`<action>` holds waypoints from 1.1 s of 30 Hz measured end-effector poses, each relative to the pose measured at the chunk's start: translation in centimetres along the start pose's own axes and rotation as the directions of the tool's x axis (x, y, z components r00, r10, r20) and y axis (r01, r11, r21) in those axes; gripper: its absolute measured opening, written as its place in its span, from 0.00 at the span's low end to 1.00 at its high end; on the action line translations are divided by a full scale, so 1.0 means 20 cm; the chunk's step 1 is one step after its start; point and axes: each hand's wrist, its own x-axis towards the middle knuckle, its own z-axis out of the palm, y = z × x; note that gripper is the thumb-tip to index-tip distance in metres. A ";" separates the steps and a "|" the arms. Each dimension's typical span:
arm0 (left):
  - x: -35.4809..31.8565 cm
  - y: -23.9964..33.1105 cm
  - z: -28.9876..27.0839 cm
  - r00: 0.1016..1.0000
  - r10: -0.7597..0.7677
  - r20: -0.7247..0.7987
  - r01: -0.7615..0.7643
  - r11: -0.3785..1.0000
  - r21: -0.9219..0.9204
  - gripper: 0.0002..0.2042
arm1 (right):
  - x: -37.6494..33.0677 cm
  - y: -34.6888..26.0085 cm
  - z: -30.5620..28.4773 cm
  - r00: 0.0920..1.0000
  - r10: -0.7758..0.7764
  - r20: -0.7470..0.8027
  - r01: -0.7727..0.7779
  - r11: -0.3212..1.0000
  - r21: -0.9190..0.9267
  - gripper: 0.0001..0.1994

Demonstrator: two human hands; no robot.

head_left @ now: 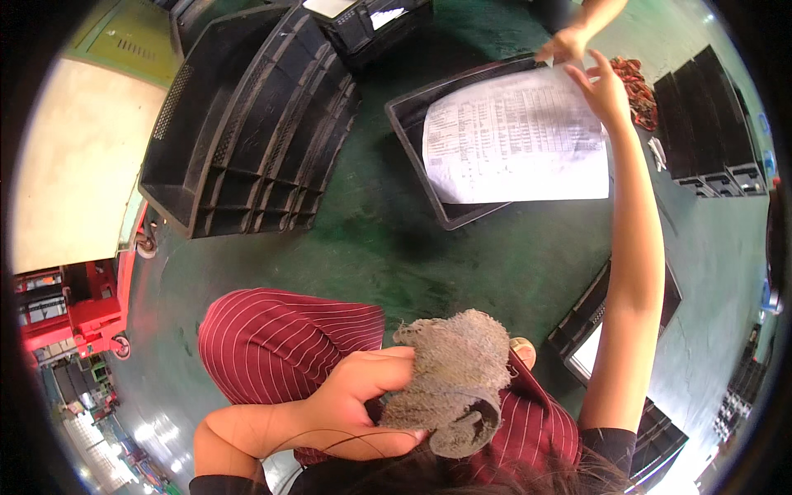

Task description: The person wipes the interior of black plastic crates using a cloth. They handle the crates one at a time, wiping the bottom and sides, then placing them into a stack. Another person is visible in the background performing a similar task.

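Note:
My left hand [355, 404] is closed round a worn grey rag [458, 363], folded over with frayed edges, held above my lap. My right arm stretches far forward, and my right hand [606, 91] is over the far right corner of a printed paper sheet [511, 140]. Its thumb and fingers are spread, with nothing visible between them. The sheet lies across a black plastic crate [458, 216], overhanging its near side. Right by my fingertips is another person's hand [568, 43]; whether the two touch, I cannot tell.
Tall stacked black crates [256, 124] stand at left on the green floor [363, 256]. More black crates [709, 124] are at far right, beside a red patterned cloth [635, 91]. A red wheeled cart [91, 322] is at the left edge. Another crate [577, 334] lies under my right forearm.

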 end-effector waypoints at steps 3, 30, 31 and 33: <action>0.01 -0.02 0.00 0.993 0.113 -0.014 -0.113 0.993 0.029 0.14 | -0.08 -0.05 -0.01 0.959 -0.083 -0.271 0.064 0.995 -0.078 0.34; -0.01 -0.07 0.07 0.959 0.284 0.022 -0.280 0.926 0.253 0.15 | -1.05 -0.64 0.41 0.897 -0.293 0.330 0.355 0.924 -0.144 0.31; -0.01 -0.07 0.07 0.958 0.286 0.023 -0.282 0.926 0.249 0.15 | -1.04 -0.64 0.37 0.867 -0.255 0.429 0.379 0.896 -0.233 0.31; 0.00 -0.06 0.07 0.955 0.294 0.033 -0.292 0.917 0.274 0.16 | -0.94 -0.60 0.32 0.913 -0.047 0.405 0.213 0.902 -0.375 0.30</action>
